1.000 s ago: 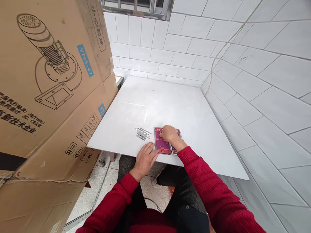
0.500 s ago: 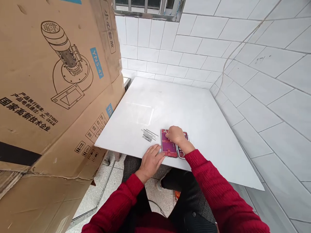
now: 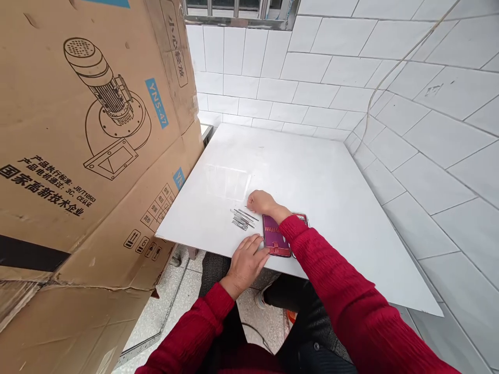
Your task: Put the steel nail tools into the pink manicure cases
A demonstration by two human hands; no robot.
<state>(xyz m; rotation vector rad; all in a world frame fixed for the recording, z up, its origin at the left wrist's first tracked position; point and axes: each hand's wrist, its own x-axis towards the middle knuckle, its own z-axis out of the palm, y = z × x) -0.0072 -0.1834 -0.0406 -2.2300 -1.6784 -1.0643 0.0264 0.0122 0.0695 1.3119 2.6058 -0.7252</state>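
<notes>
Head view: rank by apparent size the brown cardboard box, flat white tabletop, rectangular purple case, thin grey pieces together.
Brown cardboard box
Flat white tabletop
Rectangular purple case, partly covered
Thin grey pieces together

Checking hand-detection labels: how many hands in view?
2. The left hand is at the near-left edge of the purple case; the right hand is near that case's far-left corner, just beyond the thin metal pieces. No others show.

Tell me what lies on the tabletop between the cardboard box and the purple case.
In the head view, a cluster of thin metal pieces lies there on the white tabletop, nearer the purple case than the cardboard box.
</notes>
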